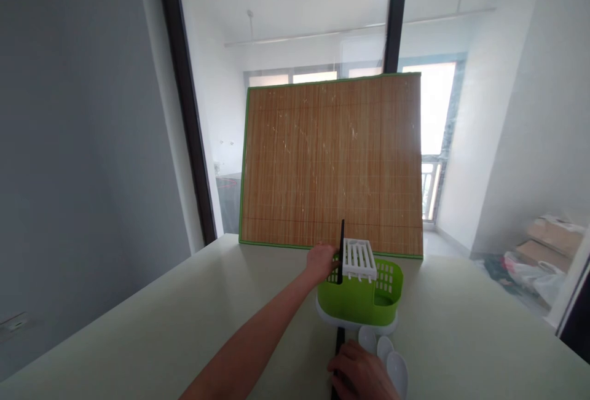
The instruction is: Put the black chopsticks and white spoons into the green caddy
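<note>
A green utensil caddy (348, 305) with a white base and a white slatted rack (360, 258) stands on the table. At its left end, my left hand (321, 262) is closed round a black chopstick (342, 249) that stands upright in the caddy; its fingertips are partly hidden. Nearer to me, my right hand (362, 370) has its fingers bent over black chopsticks (340, 338) lying on the table, and how many there are is unclear. White spoons (397, 372) lie beside and partly behind the right hand.
The pale table (442, 326) spreads out to both sides. A bamboo mat (332, 160) with green edging stands upright at the back, against a dark-framed glass partition (184, 99). Cardboard boxes and bags (544, 252) are piled on the floor to the right.
</note>
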The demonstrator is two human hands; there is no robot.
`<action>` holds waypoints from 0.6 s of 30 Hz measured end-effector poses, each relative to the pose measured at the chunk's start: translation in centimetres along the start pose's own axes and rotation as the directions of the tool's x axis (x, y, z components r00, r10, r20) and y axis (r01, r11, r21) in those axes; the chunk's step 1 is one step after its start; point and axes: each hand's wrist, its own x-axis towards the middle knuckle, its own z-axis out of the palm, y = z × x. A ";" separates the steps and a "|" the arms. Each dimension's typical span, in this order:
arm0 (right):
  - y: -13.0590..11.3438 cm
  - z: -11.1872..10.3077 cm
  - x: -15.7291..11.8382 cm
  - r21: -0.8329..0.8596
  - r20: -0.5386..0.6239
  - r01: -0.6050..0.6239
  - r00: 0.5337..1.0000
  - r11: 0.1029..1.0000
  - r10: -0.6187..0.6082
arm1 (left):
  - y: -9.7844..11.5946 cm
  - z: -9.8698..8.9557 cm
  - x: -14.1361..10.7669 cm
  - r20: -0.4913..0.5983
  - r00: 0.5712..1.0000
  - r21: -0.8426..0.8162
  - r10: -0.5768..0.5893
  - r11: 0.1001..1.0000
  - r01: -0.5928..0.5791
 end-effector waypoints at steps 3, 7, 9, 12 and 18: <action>0.0 -0.1 0.0 0.002 0.000 -0.004 1.000 1.000 0.004 | 0.1 -1.1 -0.4 -0.049 0.999 0.017 0.006 1.000 -0.005; 0.0 -0.3 -0.1 0.000 -0.012 -0.023 1.000 1.000 0.023 | 0.0 -2.9 -3.5 -0.230 0.973 -0.029 0.007 0.999 -0.014; 0.0 -0.3 0.0 -0.011 -0.017 -0.036 0.999 0.999 0.036 | -0.1 -3.0 -6.6 -0.340 0.940 -0.110 -0.023 0.994 -0.015; -0.1 -0.4 0.0 -0.030 -0.027 -0.049 0.998 0.998 0.048 | -0.4 -1.5 -12.3 -0.362 0.925 -0.221 -0.117 0.975 0.036; -0.3 -0.6 -0.1 -0.088 -0.024 -0.045 0.999 0.995 0.043 | -1.8 5.5 -20.4 0.145 0.987 -0.173 -0.064 0.981 0.089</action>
